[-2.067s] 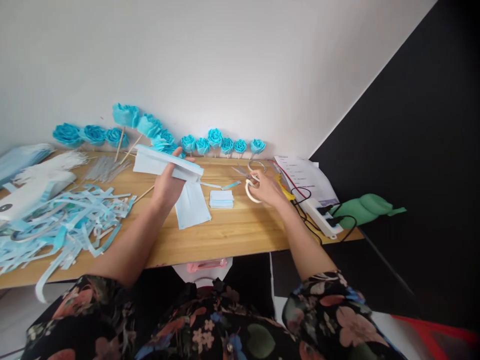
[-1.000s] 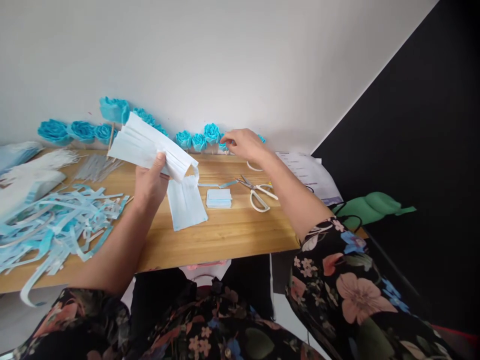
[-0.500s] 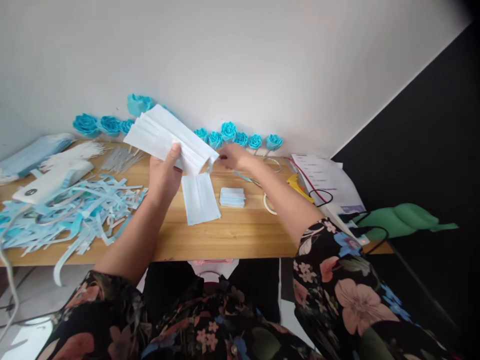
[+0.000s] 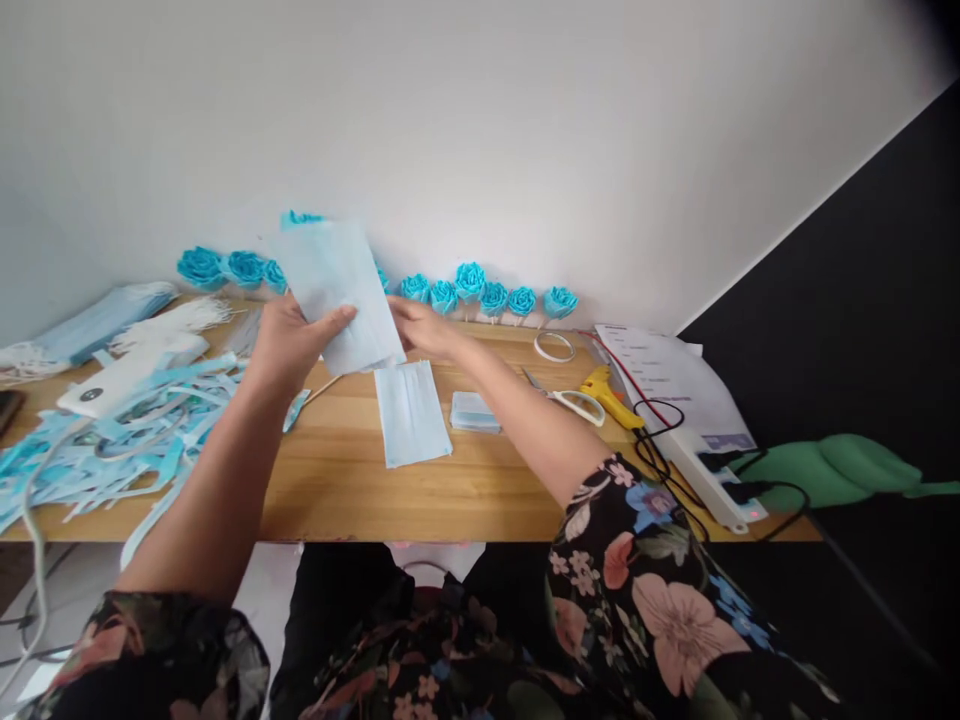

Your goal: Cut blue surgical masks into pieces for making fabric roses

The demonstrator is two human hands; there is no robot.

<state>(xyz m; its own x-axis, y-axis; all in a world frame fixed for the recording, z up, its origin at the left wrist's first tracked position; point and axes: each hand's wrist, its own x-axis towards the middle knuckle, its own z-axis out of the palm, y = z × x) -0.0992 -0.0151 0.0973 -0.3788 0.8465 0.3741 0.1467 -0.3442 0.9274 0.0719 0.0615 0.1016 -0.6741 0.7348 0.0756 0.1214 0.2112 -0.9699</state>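
My left hand [image 4: 289, 335] pinches pale blue face mask sheets [image 4: 337, 275] upright above the table, its thumb flat on the front. At the right edge of these sheets is my right hand [image 4: 420, 325], closed, with its fingertips partly hidden behind them. Below lies another flat mask sheet [image 4: 414, 415], with a small stack of folded pieces [image 4: 475, 412] to its right. A thin stick [image 4: 324, 388] with a bit of blue at its end lies under my left hand.
Blue crafted roses [image 4: 470, 282] line the wall. Cut strips [image 4: 97, 460], a white device [image 4: 135, 375] and a mask stack [image 4: 112, 320] lie left. Right are scissors [image 4: 577, 404], a yellow glue gun [image 4: 609, 397], a tape roll [image 4: 555, 347], papers [image 4: 675, 385] and a power strip [image 4: 724, 500].
The sheets have turned from slanted and fanned to upright and flatter. My right hand has moved left to their edge. The scissors now show beside my right arm.
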